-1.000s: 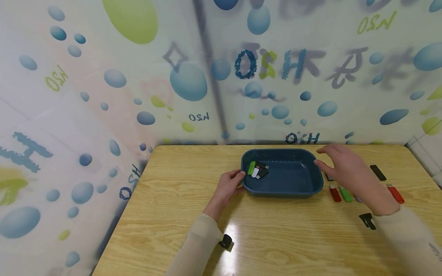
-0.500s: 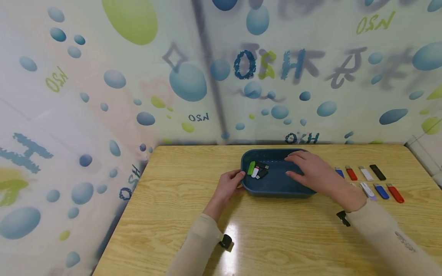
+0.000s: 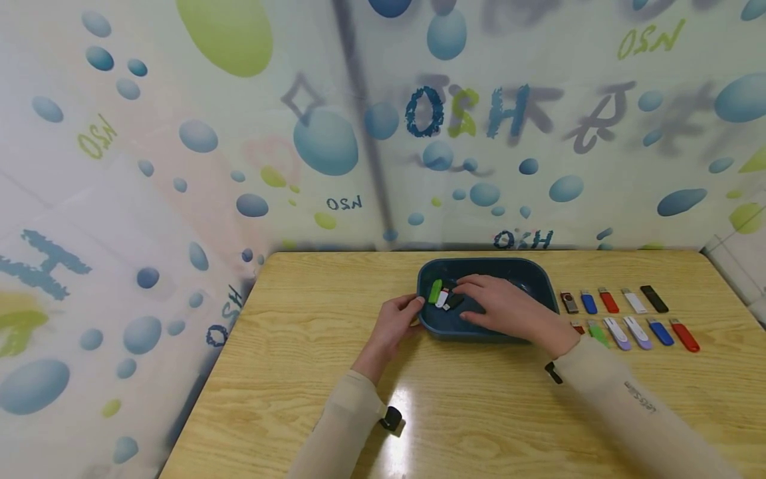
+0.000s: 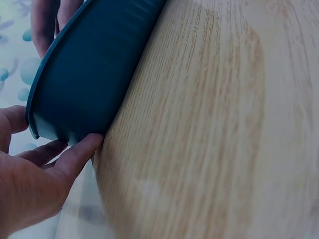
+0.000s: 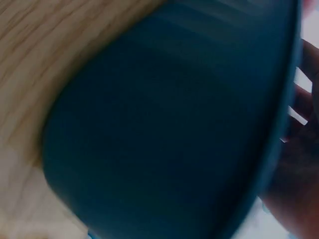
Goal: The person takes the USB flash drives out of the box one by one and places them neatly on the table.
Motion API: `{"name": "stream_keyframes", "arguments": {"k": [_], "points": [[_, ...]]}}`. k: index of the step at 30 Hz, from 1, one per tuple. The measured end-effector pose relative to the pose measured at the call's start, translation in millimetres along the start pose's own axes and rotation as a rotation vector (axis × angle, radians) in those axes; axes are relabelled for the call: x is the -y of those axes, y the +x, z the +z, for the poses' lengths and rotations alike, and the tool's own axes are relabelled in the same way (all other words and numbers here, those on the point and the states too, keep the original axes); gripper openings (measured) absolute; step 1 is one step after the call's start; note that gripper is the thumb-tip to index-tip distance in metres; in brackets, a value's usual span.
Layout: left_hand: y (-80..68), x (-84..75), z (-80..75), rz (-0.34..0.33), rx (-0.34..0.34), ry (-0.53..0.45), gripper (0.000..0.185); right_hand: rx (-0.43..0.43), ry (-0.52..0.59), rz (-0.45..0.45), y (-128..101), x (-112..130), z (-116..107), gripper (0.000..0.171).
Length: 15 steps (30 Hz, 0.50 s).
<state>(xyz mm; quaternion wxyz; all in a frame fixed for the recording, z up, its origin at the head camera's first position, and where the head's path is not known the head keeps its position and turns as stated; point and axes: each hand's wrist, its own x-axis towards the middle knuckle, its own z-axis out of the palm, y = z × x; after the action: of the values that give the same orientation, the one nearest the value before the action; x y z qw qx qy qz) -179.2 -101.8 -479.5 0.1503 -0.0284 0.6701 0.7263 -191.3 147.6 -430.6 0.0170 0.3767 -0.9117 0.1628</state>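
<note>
1. Nearest me, two sleeved arms lay on the wooden table (image 3: 311,319), the hands apart.
2. The left hand (image 3: 395,324) steadied the blue tray (image 3: 541,279) at its nine o'clock rim, fingers pressed to the wall.
3. The right hand (image 3: 505,309) reached inside the tray, fingertips just beside the small heap of flash drives (image 3: 445,296); I could not tell whether it pinched one.
4. At three o'clock of the tray lay two rows of flash drives (image 3: 628,316).
5. I judged the step to be picking a drive out; the next move would call for a fine pinch and a lift over the rim.
</note>
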Motion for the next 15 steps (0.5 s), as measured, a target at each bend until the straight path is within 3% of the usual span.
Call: {"name": "stream_keyframes", "arguments": {"k": [15], "points": [[0.5, 0.0, -0.6, 0.005, 0.009, 0.003, 0.050, 0.060, -0.009, 0.018, 23.5, -1.8, 25.2, 0.040]]}}
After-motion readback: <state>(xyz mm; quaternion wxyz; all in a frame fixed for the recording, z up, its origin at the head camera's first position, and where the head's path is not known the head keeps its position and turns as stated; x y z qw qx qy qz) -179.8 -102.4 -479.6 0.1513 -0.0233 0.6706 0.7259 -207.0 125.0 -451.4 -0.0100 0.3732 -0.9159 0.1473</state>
